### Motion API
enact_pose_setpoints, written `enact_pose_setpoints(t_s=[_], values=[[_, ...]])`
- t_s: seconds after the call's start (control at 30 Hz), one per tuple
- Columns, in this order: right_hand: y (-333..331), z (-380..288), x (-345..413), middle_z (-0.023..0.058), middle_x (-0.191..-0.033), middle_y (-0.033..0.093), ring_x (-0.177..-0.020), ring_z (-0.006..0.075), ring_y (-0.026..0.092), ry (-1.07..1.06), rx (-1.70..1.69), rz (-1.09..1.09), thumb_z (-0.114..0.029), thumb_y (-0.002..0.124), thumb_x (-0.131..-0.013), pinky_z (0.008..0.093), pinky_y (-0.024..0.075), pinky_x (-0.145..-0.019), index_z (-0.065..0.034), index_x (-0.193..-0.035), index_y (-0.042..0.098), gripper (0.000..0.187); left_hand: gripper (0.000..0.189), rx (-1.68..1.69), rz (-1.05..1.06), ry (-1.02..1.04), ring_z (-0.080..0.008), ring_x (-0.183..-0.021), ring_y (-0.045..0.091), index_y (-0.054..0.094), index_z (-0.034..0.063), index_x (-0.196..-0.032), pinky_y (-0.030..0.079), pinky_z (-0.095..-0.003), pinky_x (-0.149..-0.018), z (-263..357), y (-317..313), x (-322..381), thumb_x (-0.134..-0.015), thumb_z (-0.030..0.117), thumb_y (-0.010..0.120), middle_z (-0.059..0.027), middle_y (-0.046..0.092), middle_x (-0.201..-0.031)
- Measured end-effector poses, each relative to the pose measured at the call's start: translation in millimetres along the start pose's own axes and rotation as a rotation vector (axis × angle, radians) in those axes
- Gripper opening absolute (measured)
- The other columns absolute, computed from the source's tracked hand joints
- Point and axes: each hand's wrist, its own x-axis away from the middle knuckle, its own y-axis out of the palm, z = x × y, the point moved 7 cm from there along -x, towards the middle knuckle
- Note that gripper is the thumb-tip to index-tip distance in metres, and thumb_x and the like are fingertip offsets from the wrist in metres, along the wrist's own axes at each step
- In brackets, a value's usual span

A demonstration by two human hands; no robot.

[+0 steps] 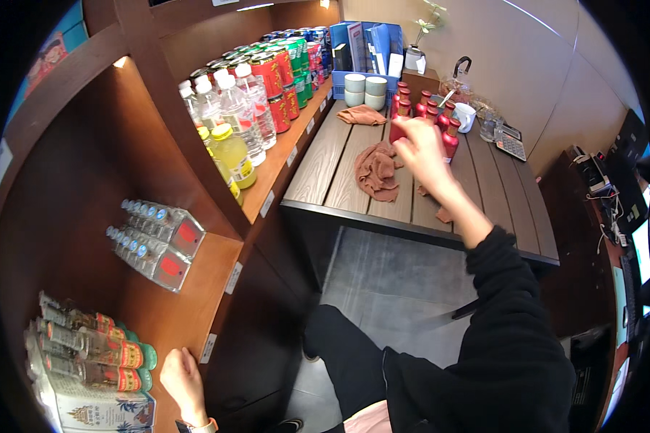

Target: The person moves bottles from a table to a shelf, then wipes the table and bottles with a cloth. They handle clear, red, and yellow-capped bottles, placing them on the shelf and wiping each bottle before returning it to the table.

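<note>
My right hand (pixel 420 146) is stretched over the slatted table (pixel 341 189), in front of a group of small red bottles (pixel 450 142); its fingers are bent and partly cover the nearest bottle, so its hold is unclear. A crumpled brown cloth (pixel 376 172) lies just left of it, and a folded brown cloth (pixel 361 115) lies farther back. Smaller brown cloth parts show beneath my forearm. My left hand (pixel 182 379), with a watch on the wrist, rests curled at the edge of the lower wooden shelf (pixel 179 319), beside lying green-capped glass bottles (pixel 103 349).
Drink cans (pixel 268 73), water bottles (pixel 238 108) and a yellow drink bottle (pixel 233 154) line the upper shelf. Square clear bottles (pixel 165 233) lie below. Stacked cups (pixel 355 90), a blue file basket (pixel 392 84), a white mug (pixel 464 116) and a calculator (pixel 511 143) stand on the table.
</note>
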Motion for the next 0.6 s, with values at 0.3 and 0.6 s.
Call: enact_pose_setpoints(t_s=[0.3,0.6], values=[[-4,252,17,0.0181,-0.124,0.058,-0.113,0.0329,0.058,0.384,0.093,-0.286,-0.023,0.07,-0.081,0.0419,0.0465,-0.096,-0.0155,-0.129,0.059,0.05,0.037,0.099,-0.031,-0.161,-0.0227,-0.046,0.028,0.034,0.0015,-0.065,0.025,-0.0379,-0.046,-12,11,7,-0.09,0.001,0.061,-0.01,0.031,-0.054],[-46,162,-6,0.0125,-0.084,0.058,-0.079,0.0284,0.057,0.133,0.128,-0.142,-0.009,0.071,-0.075,0.0363,0.0475,-0.075,-0.0016,-0.092,0.058,0.022,0.041,0.375,-0.079,-0.302,-0.0098,-0.058,0.023,0.029,0.0046,-0.067,0.02,-0.0297,-0.051,36,-10,-1,-0.089,0.004,0.063,-0.0003,0.025,-0.06]])
